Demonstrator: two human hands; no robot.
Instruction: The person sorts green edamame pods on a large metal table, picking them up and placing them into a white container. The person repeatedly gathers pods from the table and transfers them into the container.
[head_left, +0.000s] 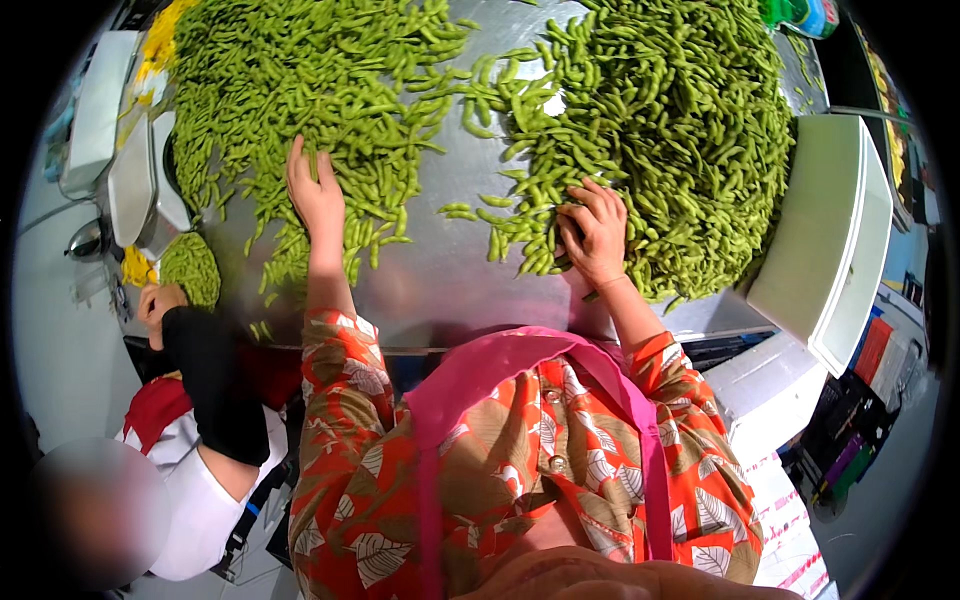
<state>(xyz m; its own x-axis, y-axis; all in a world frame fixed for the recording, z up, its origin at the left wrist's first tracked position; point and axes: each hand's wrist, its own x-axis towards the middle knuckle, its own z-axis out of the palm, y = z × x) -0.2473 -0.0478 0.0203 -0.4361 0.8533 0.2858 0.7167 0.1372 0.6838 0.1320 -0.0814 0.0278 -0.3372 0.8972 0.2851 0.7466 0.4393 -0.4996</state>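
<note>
My left hand (315, 187) reaches over the left heap of green edamame pods (277, 90), fingers and thumb apart. A pod shows in the gap between them, and I see no grip on it. My right hand (598, 236) rests at the near left edge of the right heap of pods (690, 150), its fingers bent down among them. Whether a pod is held under those fingers is hidden. Both heaps lie on a metal table (442, 270), with a few loose pods (480, 210) between them.
At the left, a co-worker's hands (159, 304) are beside a small pile of pods (191, 270). Plastic scoop-like containers (131, 184) stand behind that pile. A white foam box (814, 232) borders the table at the right; a green bottle (802, 15) lies at the far right.
</note>
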